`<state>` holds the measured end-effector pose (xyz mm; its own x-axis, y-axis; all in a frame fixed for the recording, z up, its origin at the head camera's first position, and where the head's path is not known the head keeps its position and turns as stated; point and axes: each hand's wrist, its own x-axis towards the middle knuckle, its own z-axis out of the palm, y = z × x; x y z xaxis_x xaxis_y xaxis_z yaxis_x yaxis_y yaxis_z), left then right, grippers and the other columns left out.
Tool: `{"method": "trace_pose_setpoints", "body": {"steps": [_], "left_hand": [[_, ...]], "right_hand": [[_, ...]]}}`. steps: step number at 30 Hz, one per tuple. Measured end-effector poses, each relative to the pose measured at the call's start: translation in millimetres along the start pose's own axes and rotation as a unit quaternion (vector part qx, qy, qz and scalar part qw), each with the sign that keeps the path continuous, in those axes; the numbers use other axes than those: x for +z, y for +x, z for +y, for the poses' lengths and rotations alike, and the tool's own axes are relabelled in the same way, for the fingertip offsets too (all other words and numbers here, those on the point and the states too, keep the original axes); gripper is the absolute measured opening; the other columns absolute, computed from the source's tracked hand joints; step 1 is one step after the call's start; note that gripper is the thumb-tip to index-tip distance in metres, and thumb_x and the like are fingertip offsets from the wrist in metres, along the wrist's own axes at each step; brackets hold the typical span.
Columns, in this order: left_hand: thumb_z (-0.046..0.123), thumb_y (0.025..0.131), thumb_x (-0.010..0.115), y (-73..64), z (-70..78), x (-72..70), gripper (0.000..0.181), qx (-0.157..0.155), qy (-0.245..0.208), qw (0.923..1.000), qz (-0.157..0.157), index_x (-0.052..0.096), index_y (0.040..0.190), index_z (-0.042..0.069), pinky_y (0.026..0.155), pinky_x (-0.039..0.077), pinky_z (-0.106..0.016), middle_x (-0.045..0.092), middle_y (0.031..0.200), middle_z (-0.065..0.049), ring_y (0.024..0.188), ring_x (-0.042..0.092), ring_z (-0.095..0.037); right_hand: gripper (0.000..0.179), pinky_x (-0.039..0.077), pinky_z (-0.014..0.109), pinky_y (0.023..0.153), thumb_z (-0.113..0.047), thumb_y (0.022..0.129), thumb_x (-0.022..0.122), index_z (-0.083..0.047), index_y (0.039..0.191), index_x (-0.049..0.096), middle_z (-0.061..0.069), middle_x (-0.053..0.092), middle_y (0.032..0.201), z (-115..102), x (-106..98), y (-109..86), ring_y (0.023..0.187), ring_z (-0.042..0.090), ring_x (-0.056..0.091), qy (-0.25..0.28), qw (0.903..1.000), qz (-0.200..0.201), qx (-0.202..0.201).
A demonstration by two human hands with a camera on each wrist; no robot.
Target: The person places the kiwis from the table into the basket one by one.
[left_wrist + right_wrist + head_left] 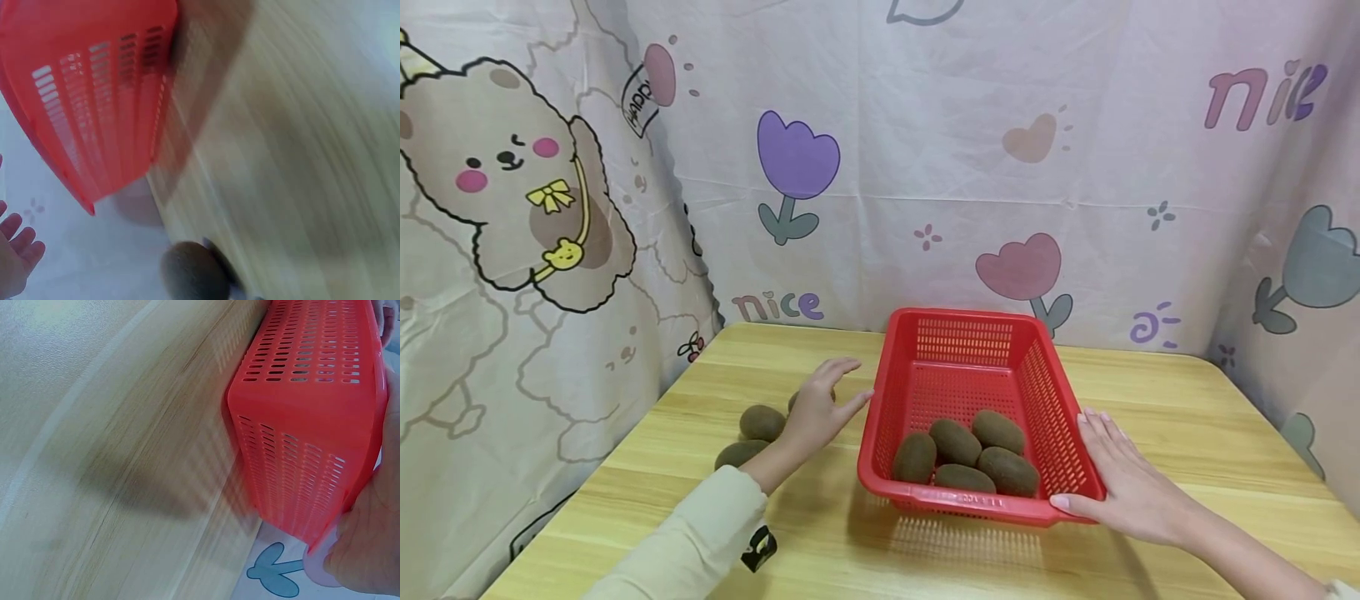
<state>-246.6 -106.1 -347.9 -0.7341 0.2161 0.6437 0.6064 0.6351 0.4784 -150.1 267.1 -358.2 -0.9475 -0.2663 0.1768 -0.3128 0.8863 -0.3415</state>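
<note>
On the table, five kiwis sit in a red basket, its rim probably steadied by the right hand, fingers straight; the left hand, fingers parted, empty, hovers near seemingly three loose kiwis.

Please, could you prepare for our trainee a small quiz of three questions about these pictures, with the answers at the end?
1. Count: how many kiwis can be seen inside the red basket?

2. Look at the left hand. True or false: it is gripping a kiwi.

3. What does the right hand touch?
A) The patterned curtain
B) The rim of the red basket
C) A kiwi on the table

Key:
1. Five.
2. False; its fingers hold nothing.
3. B; the thumb lies on the rim at the near right corner.
</note>
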Motion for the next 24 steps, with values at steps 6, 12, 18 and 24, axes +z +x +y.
{"method": "trace_pose_setpoints", "body": {"steps": [6, 12, 18, 24], "left_hand": [[0.017, 0.075, 0.077, -2.2, -18.5, -0.1, 0.044, 0.002, 0.008, 0.9999, 0.007, 0.063, 0.112, -0.002, 0.088, 0.052, -0.041, 0.064, 0.113, -0.017, 0.100, 0.062, -0.029], [0.018, 0.075, 0.077, -6.9, -35.0, 0.1, 0.046, -0.024, 0.018, 0.9995, -0.006, 0.062, 0.112, -0.004, 0.096, 0.047, -0.045, 0.062, 0.115, -0.020, 0.110, 0.058, -0.034], [0.020, 0.076, 0.076, -13.0, -52.0, -1.1, 0.048, -0.084, 0.028, 0.9954, -0.037, 0.060, 0.114, -0.006, 0.097, 0.045, -0.047, 0.060, 0.118, -0.022, 0.113, 0.055, -0.036], [0.018, 0.077, 0.075, -15.1, -68.1, -0.3, 0.052, -0.136, 0.030, 0.9892, -0.045, 0.057, 0.117, -0.010, 0.097, 0.044, -0.050, 0.058, 0.120, -0.027, 0.114, 0.054, -0.040]], "right_hand": [[0.103, -0.019, 0.005, 0.097, -0.051, 0.077, 0.066, 0.006, 0.146, 0.013, 0.029, 0.013, 0.151, 0.2, 0.2, 0.5, 0.139, 0.046, 0.010, -0.003, 1.0000, 0.002, -0.002], [0.104, -0.018, 0.002, 0.093, -0.052, 0.077, 0.065, 0.006, 0.146, 0.013, 0.029, 0.013, 0.151, 0.4, -0.5, 1.2, 0.140, 0.045, 0.008, -0.013, 0.9999, 0.002, -0.005], [0.105, -0.018, 0.017, 0.107, -0.053, 0.077, 0.065, 0.005, 0.146, 0.013, 0.029, 0.012, 0.151, 0.0, -0.7, 1.4, 0.140, 0.045, 0.008, -0.016, 0.9998, 0.002, -0.007], [0.104, -0.019, 0.014, 0.105, -0.053, 0.077, 0.065, 0.005, 0.146, 0.013, 0.028, 0.013, 0.151, 0.3, -1.0, 1.1, 0.139, 0.045, 0.009, -0.019, 0.9998, 0.000, -0.005]]}}
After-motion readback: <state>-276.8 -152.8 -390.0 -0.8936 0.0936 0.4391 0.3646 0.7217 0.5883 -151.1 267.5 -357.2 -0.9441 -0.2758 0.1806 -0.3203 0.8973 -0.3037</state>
